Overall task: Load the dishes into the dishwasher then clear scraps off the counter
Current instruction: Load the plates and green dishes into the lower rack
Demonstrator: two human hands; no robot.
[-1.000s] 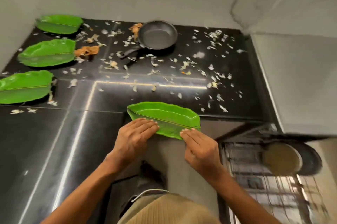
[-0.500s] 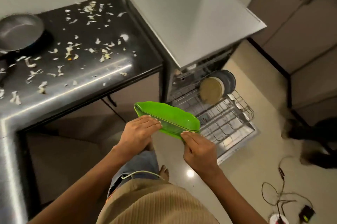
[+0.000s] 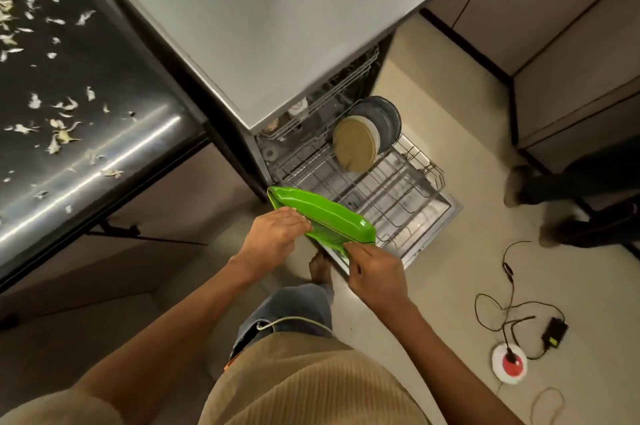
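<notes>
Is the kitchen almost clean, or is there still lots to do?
Some done: round plates already stand in the dishwasher rack. Right now the left hand and right hand hold a green leaf plate over it. Left: scraps cover the counter.

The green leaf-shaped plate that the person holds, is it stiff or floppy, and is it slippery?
The green plate probably is stiff: held only at one long edge by the left hand and right hand, it keeps its shape without sagging. Its glossy surface suggests it may be slippery. It seems light, since fingertips alone support it.
</notes>
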